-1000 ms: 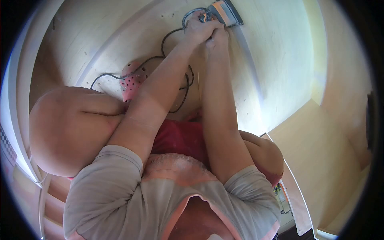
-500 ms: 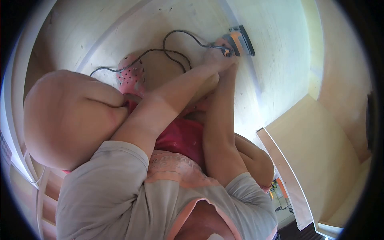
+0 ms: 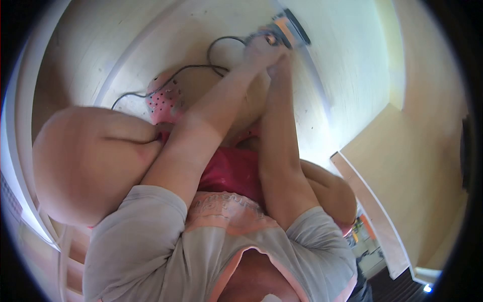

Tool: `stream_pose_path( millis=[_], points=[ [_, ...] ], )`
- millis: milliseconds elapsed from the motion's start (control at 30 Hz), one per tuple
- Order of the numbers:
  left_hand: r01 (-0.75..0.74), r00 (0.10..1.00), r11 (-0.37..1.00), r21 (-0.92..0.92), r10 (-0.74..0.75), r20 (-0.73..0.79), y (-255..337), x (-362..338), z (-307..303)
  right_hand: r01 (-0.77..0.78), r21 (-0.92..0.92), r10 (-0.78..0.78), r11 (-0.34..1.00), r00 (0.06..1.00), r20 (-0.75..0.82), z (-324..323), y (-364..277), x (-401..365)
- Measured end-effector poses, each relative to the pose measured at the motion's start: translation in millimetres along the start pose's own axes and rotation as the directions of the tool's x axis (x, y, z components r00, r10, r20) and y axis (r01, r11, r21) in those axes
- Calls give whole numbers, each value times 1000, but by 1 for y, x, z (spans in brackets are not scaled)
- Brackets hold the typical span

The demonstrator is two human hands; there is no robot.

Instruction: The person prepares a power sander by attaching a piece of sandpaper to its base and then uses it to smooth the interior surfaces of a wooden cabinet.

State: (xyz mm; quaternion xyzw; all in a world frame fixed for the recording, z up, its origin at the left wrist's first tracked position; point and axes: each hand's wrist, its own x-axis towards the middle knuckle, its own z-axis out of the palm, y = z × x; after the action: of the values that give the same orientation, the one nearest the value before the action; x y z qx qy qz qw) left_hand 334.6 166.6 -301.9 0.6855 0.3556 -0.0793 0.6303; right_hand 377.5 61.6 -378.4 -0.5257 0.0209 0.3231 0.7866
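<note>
An orange and black power sander (image 3: 285, 31) rests with its dark pad against a pale curved panel (image 3: 342, 55), close to a grey seam line. My left hand (image 3: 258, 50) is closed around the sander's body, near where the cord comes out. Just beside it, my right hand (image 3: 280, 59) is closed at the sander's lower side; its fingers are mostly hidden and blurred. From the tool a black cord (image 3: 193, 66) loops back to the left over a pink perforated clog (image 3: 165, 98).
My bent knees (image 3: 90, 161) flank my arms. To the right stands a light wooden box-like panel (image 3: 402, 171) with a white-edged board. Behind my right knee lie several small tools or parts (image 3: 363, 231), too small to tell. A pale curved frame (image 3: 22, 100) runs along the left.
Both hands and the sander have moved farther out and slightly left along the panel. The cord loop has shifted with them, and the view has tilted a little.
</note>
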Motion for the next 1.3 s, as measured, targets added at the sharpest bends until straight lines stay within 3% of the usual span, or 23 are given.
stream_pose_path(
  millis=[67,100,167,300,367,400,433,467,500,533,567,600,700,733,800,900,1000,1033,1100,1133,1200,1233,1300],
  points=[
    [54,998,999,-4,-54,29,17,3,-23,-25,107,50,994,969,-242,27,-2,11],
    [48,998,999,7,-48,50,13,8,-23,-10,112,40,994,964,-261,44,-11,10],
    [101,995,995,12,-101,-25,8,21,-20,-156,3,135,988,848,-513,64,-25,8],
    [64,998,993,99,-64,-2,18,-8,-11,-81,148,133,986,913,-386,-11,17,15],
    [23,996,996,83,-31,89,-4,-12,15,-11,241,26,971,998,-58,-62,28,6],
    [-16,985,998,64,4,175,-7,-16,25,5,-155,-28,988,989,-146,-44,8,-18],
    [9,982,997,73,-23,189,-8,-24,36,-8,-525,-114,851,973,-200,-23,-12,-47],
    [33,978,996,86,-50,200,-2,-39,43,-8,-525,-109,851,976,-191,-25,-14,-56],
    [33,981,996,85,-49,189,-4,-47,53,-55,-368,-60,928,954,-294,-33,-17,-63],
    [-74,991,997,32,70,116,-9,-56,63,-90,-197,7,976,923,-385,-40,-21,-68],
    [-182,982,983,-12,182,40,-14,-62,72,-111,-17,91,994,881,-465,-49,-23,-74],
    [-181,983,983,-11,181,38,-14,-68,77,-115,165,186,980,829,-527,-49,-26,-81],
    [-187,982,982,-30,187,17,-19,-70,84,-128,202,230,971,735,-638,-33,-38,-87],
    [-185,979,982,-36,187,75,-21,-66,84,-122,202,225,972,733,-642,-40,-35,-90],
    [-183,973,982,-42,187,134,-21,-59,82,-118,-164,27,979,882,-471,-49,-30,-94],
    [-164,983,986,-38,166,79,-16,-53,70,-116,-44,82,992,881,-466,-47,-23,-86],
    [-39,988,996,-84,51,143,-6,-50,58,-109,135,158,985,883,-443,-41,-18,-70],
    [-38,990,999,-9,39,138,-4,-51,57,-113,133,161,985,883,-442,-55,-13,-67],
    [-34,991,997,65,25,129,-9,-55,63,-197,-196,108,961,915,-389,-95,1,-68],
    [-81,987,996,29,76,141,-18,-59,73,-194,-198,105,961,915,-389,-87,-8,-75],
    [-135,979,991,-13,135,152,-23,-65,84,-272,-124,146,954,787,-600,-72,-29,-96],
    [-139,973,990,-24,141,184,-20,-71,84,-269,-129,140,954,787,-601,-88,-24,-98],
    [-141,965,989,-39,146,219,-21,-74,92,-328,-434,39,839,832,-553,-119,-12,-105]
  ],
)
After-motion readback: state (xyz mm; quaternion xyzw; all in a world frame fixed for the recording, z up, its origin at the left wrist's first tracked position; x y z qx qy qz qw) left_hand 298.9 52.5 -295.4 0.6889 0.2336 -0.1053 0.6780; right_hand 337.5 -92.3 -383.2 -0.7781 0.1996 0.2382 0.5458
